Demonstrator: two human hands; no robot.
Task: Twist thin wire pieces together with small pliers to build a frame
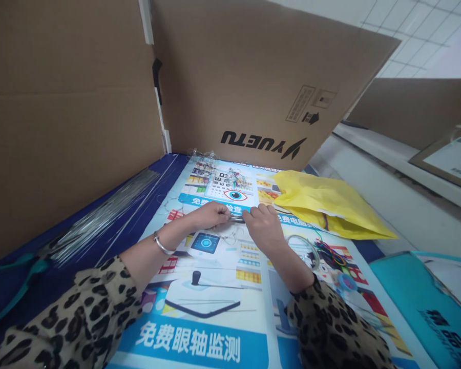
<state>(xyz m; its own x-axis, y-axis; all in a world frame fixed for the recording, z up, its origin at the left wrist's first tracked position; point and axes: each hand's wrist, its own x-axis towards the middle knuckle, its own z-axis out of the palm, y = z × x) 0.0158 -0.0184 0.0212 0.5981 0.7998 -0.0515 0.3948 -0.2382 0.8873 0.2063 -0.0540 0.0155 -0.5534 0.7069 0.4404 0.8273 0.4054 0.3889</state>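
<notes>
My left hand (212,215) and my right hand (264,226) meet above a printed poster sheet (249,343). Both are closed, with fingers pinching opposite ends of a small, dark silvery metal piece (236,219). It looks like bent or bundled wire, but the fingers hide most of it. Beyond the hands lies a tangle of thin wire (230,177) with small bits in it. A coiled wire ring (305,248) rests by my right forearm, beside a bunch of coloured cords (332,256). Thin straight wires (215,301) lie on the sheet nearer me.
Left of the sheet is a bundle of straight silvery wires (103,218), with teal-handled pliers or cutters (34,266) at its near end. A yellow bag (330,202) and a teal box (418,302) lie right. Cardboard panels (253,77) stand behind and left.
</notes>
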